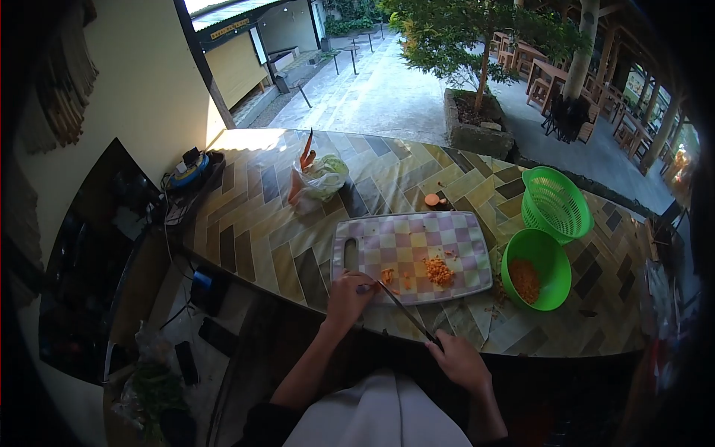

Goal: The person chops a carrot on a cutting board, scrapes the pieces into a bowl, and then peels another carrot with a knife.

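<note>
My right hand [459, 363] is wrapped round the handle of a knife [406, 313], its blade slanting up and left over the near edge of the cutting board [465, 231]. Beside the blade's tip is my left hand [348, 299], fingers drawn together at the board's near-left corner; whatever they pinch is hidden. The board has a pastel checked pattern and a handle slot on the left. A heap of finely chopped carrot [439, 273] lies on it, with a few smaller carrot bits [387, 276] closer to the blade tip.
Right of the board, a green bowl [557, 279] holds chopped orange pieces, with a green colander [547, 194] behind it. Carrot ends [433, 200] lie beyond the board. Further left is a plastic bag [324, 179] with vegetables and carrots. All rest on a patterned table [261, 223].
</note>
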Tool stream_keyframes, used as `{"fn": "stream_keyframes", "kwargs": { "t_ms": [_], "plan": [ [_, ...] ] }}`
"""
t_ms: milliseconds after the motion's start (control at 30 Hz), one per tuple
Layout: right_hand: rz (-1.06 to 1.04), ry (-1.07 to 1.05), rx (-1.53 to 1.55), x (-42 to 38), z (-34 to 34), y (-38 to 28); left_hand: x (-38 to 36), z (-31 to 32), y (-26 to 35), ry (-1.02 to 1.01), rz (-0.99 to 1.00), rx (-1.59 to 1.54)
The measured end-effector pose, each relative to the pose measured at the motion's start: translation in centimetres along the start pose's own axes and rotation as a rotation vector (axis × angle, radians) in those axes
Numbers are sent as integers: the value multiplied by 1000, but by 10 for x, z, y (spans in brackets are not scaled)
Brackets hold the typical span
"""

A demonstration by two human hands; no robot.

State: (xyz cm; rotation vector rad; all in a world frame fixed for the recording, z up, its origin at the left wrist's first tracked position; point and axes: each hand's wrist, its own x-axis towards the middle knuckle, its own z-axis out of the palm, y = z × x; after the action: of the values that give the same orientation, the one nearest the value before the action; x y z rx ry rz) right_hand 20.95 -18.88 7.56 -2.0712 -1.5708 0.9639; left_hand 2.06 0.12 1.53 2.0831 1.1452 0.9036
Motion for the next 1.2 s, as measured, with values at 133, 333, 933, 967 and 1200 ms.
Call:
{"fn": "stream_keyframes", "kwargs": {
  "t_ms": [133,333,933,967,1200],
  "plan": [
    [-10,-20,-67,1,-4,4,-3,5,1,35,-26,7],
    [-39,-35,-135,4,-11,10,-4,10,-7,73,-89,-33],
    [-25,-33,-113,8,-23,3,4,8,-15,29,-63,-50],
    [-25,-23,-108,7,-22,4,3,9,-17,25,-56,-58],
    [37,-7,-67,0,-28,-2,-10,11,12,153,-72,60]
  ]
}}
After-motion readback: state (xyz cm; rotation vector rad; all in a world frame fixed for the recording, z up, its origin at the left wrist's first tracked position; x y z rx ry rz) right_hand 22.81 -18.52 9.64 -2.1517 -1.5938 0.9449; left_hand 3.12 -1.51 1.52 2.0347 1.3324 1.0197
